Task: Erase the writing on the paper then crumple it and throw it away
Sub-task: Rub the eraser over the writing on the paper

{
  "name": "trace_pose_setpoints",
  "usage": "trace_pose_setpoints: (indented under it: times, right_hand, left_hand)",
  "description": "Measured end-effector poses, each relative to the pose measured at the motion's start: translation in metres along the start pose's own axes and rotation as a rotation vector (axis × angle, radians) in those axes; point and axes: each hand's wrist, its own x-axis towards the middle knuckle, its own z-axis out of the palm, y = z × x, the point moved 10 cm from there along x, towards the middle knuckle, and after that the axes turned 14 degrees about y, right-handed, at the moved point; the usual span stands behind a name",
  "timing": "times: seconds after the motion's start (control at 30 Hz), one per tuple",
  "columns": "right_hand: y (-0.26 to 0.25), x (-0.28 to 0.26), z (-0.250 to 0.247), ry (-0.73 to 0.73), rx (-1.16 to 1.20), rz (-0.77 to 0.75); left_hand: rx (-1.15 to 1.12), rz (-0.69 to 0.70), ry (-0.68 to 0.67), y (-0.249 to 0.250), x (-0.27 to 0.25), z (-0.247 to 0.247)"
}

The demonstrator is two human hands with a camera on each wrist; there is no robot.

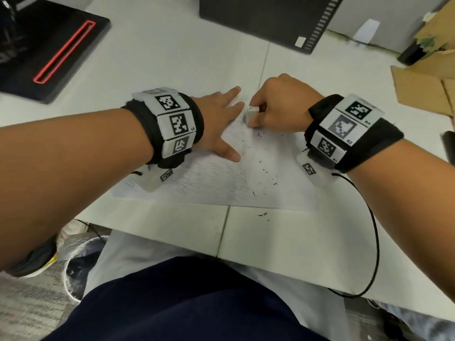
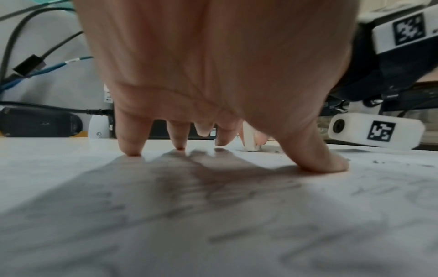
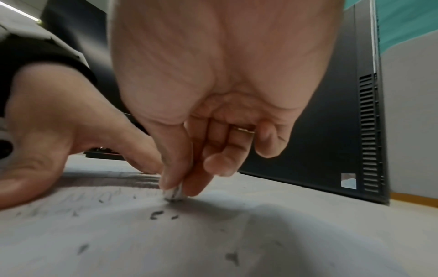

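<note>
A white sheet of paper (image 1: 221, 178) with faint pencil writing lies flat on the pale desk (image 1: 283, 242). My left hand (image 1: 221, 119) lies spread on the paper's far left part, its straight fingers (image 2: 130, 146) and thumb pressing down. My right hand (image 1: 278, 107) pinches a white eraser (image 1: 252, 115) between thumb and fingers, its grey-stained tip (image 3: 174, 194) touching the paper (image 3: 213, 243) at the far edge. Dark eraser crumbs (image 1: 268, 173) are scattered over the right half of the sheet; the writing on the left half (image 2: 213, 215) is still visible.
A black computer case (image 1: 266, 18) stands at the back. A black device with a red-rimmed slot (image 1: 49, 50) sits at the back left, cardboard (image 1: 423, 89) at the right. A black cable (image 1: 369, 242) hangs from my right wrist. A lined bin (image 1: 78, 252) sits below the desk edge.
</note>
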Motion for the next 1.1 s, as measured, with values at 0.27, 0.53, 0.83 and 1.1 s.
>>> trace_pose_setpoints:
  times: [0.27,0.53,0.83,1.1]
  right_hand:
    - [-0.004,0.002,-0.003,0.018,-0.045,-0.017]
    - [-0.019,-0.016,-0.004,0.052,-0.130,-0.120]
    - [-0.032,-0.060,0.003,-0.102,-0.048,-0.175]
    - [-0.029,-0.035,-0.001,-0.013,-0.099,-0.146]
  left_hand:
    - [0.017,0.031,-0.009,0.007,-0.015,0.000]
    - [-0.012,0.005,-0.066,-0.003,-0.003,0.008]
    - [-0.049,0.007,-0.027,-0.001,0.005,0.013]
    - [-0.055,-0.003,-0.025,-0.006,0.009,0.012]
